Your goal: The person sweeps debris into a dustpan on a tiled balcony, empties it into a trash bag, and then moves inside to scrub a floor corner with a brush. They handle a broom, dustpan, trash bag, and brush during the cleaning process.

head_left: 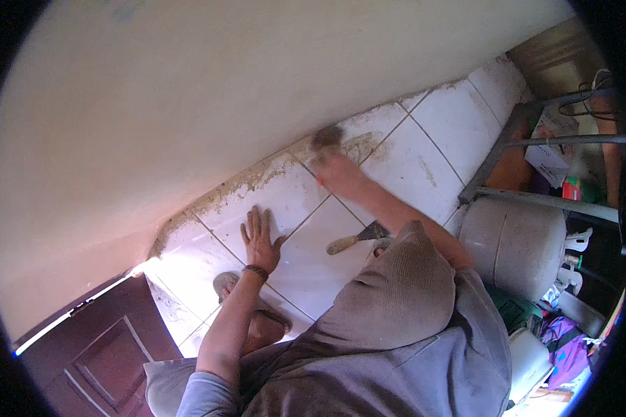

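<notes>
Beside the wall [209,104], the held tool [327,137] looks dark and blurred.

White light glares at lower left, bleaching the floor tiles [182,283]. The right hand [335,172], upper centre, is motion-blurred. Fisheye edges curve into black corners.

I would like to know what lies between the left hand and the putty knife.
In the head view, no object lies between the left hand and the putty knife, only white floor tile with a dark grout line close to the hand.
</notes>
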A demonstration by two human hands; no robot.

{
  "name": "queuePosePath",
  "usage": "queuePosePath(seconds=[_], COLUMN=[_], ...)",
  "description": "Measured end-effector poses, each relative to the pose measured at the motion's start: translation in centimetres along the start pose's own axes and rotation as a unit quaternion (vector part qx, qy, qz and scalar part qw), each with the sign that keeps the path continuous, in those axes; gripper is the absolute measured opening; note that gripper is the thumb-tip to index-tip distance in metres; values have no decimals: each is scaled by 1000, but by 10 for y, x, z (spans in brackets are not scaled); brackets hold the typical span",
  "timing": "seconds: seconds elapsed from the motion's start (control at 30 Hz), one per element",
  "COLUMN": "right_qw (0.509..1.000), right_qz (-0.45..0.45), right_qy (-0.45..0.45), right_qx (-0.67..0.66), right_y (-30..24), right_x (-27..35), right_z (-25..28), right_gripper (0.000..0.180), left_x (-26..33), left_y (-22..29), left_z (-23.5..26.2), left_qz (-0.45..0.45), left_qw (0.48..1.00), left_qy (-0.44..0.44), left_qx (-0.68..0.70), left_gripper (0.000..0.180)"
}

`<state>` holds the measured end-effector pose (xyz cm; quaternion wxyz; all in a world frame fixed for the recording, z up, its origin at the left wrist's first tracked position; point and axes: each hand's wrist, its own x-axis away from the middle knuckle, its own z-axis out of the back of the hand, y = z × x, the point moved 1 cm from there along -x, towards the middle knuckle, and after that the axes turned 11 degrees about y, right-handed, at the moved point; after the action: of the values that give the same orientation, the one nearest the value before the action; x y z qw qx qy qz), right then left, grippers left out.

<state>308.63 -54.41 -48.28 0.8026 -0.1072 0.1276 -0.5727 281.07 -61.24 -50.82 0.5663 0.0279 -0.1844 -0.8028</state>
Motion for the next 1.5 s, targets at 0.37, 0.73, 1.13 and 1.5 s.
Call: queuePosePath(seconds=[0.37, 0.73, 1.13, 1.5], right_qw=[941, 921, 978, 996], right_qz=[-282, -302, -108, -33], right_qy=[185, 212, 25, 42], right_qx=[25, -123, -177, -65], right_y=[59, 63, 29, -115], right_x=[82, 53, 2, -23], right_z=[-9, 0, 97, -66], right_gripper=[17, 30, 26, 32], left_x=[4, -22, 161, 125], left_y=[-66, -137, -238, -216], left_z=[31, 172, 181, 41], left_qz=[56, -50, 106, 182], left_qw=[995, 957, 973, 966], left_qy=[86, -217, -203, 180], left_qx=[-2, -188, -28, 29], left_gripper=[74, 52, 56, 59])
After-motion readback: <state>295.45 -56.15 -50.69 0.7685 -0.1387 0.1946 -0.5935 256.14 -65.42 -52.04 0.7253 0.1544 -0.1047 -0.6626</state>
